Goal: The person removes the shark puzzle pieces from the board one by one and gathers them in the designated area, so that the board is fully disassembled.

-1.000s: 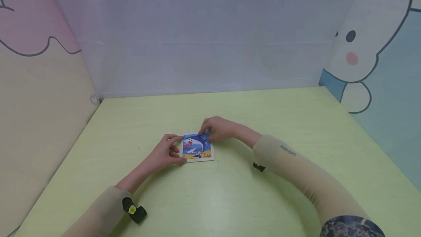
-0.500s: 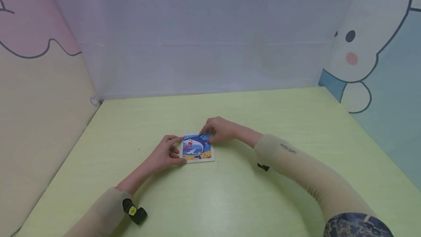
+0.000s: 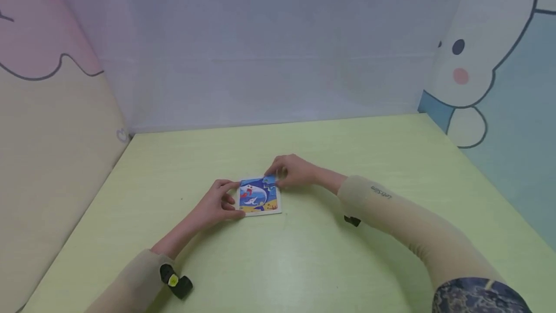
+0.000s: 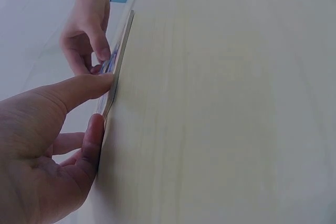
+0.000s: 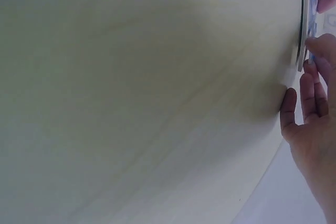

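A small square jigsaw puzzle [image 3: 256, 196] with a blue sea-animal picture and a pale frame lies flat on the table. My left hand [image 3: 215, 202] holds the puzzle's left side, thumb at the near corner and index finger at the far one. At the far right corner, my right hand [image 3: 296, 170] pinches a blue puzzle piece [image 3: 270, 180] between thumb and index finger. That piece sits slightly askew against the picture around it. In the left wrist view the puzzle's edge [image 4: 124, 45] shows thin and side-on, with my thumb against it. The fingers partly hide the piece in the right wrist view.
The pale yellow-green table [image 3: 339, 255] extends around the puzzle. A white cloth wall [image 3: 278, 47] stands behind it, with cartoon-printed panels at left and right. A black wrist camera [image 3: 175, 281] is strapped on the left sleeve, and another shows under the right.
My right hand has shifted slightly to the right, and the corner piece's outline now shows more plainly. My left hand keeps its hold on the puzzle. The head view has turned a little.
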Available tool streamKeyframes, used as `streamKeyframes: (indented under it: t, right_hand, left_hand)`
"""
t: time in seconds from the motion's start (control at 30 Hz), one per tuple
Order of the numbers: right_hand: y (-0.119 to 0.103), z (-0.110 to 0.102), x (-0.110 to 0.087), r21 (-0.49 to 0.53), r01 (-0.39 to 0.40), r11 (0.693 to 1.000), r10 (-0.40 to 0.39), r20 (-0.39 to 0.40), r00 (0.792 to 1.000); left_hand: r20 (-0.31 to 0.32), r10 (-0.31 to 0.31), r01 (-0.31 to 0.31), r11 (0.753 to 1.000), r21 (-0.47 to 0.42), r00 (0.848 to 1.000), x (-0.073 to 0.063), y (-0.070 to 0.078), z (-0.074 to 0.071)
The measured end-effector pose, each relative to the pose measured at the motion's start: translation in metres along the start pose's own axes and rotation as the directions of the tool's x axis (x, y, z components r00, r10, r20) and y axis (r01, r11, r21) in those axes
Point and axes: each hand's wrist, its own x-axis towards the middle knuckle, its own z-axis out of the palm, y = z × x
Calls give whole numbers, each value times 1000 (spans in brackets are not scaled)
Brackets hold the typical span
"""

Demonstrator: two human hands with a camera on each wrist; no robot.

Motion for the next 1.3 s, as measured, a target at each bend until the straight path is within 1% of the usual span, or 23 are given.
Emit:
streamKeyframes:
  t: [0.2,0.33,0.43,0.53,0.73,0.9,1.0,1.17,1.3]
  right_hand:
    - [24,-6,-8,60,-17,998,22,-79,997]
    - [41,-17,-20,70,-70,995,78,-125,989]
    - [54,-26,-33,82,-112,990,124,-160,979]
    - [67,-34,-47,101,-135,986,153,-197,968]
    - [93,-47,-76,96,-153,984,173,-255,951]
    - [111,-55,-98,73,-180,981,193,-279,941]
    - [117,-59,-110,62,-189,980,199,-287,937]
    - [123,-64,-128,59,-193,979,202,-284,937]
    - [125,-68,-138,66,-196,978,207,-266,942]
  left_hand:
    - [-9,17,-17,1000,0,1000,-2,-1,1]
    - [-10,18,-18,1000,-1,1000,-2,1,1]
    - [-8,19,-19,1000,-1,1000,-2,0,2]
    - [-12,8,-8,1000,-2,1000,-1,0,2]
    - [-12,9,-9,1000,1,1000,0,-1,1]
    - [-10,14,-14,1000,-1,1000,0,0,2]
    - [-8,14,-14,1000,1,1000,0,1,2]
    - [-10,12,-12,1000,5,1000,0,1,3]
    - [-15,8,-8,1000,14,1000,1,2,3]
